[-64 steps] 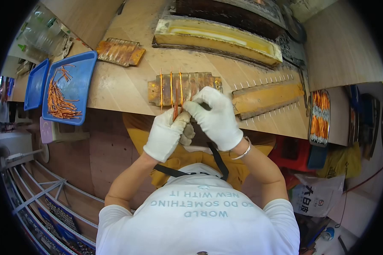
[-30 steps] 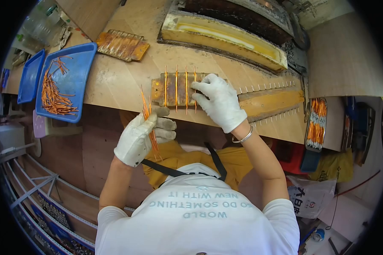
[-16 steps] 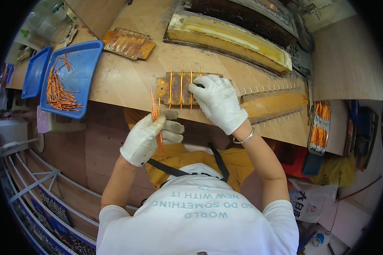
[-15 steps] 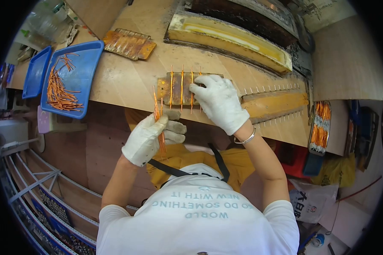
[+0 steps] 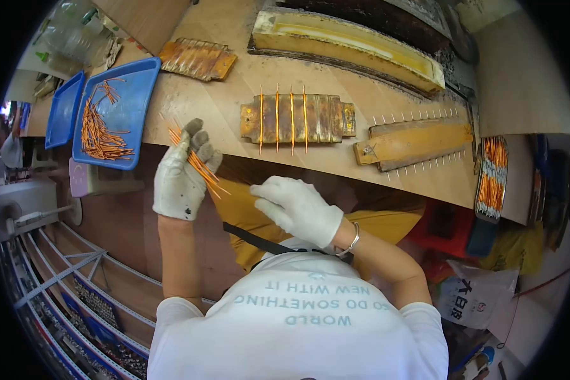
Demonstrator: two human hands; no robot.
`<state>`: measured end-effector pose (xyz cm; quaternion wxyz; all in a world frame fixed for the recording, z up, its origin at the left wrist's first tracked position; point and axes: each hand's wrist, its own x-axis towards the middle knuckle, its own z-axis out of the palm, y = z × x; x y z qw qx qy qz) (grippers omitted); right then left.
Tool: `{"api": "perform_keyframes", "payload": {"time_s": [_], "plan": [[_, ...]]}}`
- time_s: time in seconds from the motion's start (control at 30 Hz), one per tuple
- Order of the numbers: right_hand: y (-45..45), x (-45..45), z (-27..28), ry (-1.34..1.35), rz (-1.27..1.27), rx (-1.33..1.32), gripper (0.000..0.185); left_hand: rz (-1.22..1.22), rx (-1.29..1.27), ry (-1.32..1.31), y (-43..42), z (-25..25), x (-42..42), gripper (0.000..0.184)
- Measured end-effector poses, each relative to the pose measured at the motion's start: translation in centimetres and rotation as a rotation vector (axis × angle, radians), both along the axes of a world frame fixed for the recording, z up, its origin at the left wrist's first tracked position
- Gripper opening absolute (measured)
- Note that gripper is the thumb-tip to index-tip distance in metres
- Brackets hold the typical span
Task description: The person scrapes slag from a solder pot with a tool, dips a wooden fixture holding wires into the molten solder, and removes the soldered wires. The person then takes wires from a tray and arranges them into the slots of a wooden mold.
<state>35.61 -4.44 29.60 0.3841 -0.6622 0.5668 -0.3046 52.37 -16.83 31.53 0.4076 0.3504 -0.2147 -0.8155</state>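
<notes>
My left hand (image 5: pixel 187 171), in a white glove with grey fingertips, is closed around a bundle of copper-coloured wires (image 5: pixel 199 166) near the table's front edge. My right hand (image 5: pixel 297 208), gloved and wearing a bracelet at the wrist, hovers below the table edge with its thumb apart from the fingers and nothing visible between them. Beyond it on the table lies a grooved, stained plate (image 5: pixel 326 120), with several copper wires (image 5: pixel 292 120) across its left and middle part, parallel to one another. To its right is a yellowish block (image 5: pixel 418 143) with rows of thin pins along both long sides.
A blue tray (image 5: pixel 142 85) of loose copper wires is at the left, a second blue tray (image 5: pixel 62 114) beside it. Another grooved plate (image 5: pixel 199 58) lies behind. At the back stands a long yellowish trough (image 5: pixel 342 47). A container of wires (image 5: pixel 491 177) is at the right.
My right hand has come off the grooved plate and moved down toward my body. My left hand, with the wire bundle, has moved left and up. The wires stay across the plate.
</notes>
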Motion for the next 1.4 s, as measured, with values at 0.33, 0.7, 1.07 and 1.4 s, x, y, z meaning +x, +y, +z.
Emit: {"api": "perform_keyframes", "payload": {"time_s": [0.33, 0.7, 1.07, 1.4], "plan": [[2.9, -1.4, 1.9, -1.603, -0.454, 0.139, 0.054, -0.182, -0.252, -0.002, 4.0, 1.2, -12.2, 0.026], [15.9, -8.8, 0.9, -0.262, -1.068, -0.37, 0.03, -0.842, -0.609, -0.248, 12.8, 1.0, -19.1, 0.038], [19.1, -7.5, 3.4, -0.883, -1.259, -0.397, 0.01, -1.465, -1.092, -0.505, 18.7, 4.1, -18.9, 0.037], [19.1, -5.1, 4.1, -1.033, -1.182, -0.412, 0.016, -1.039, -1.65, -0.363, 18.0, 1.8, -14.7, 0.033]]}}
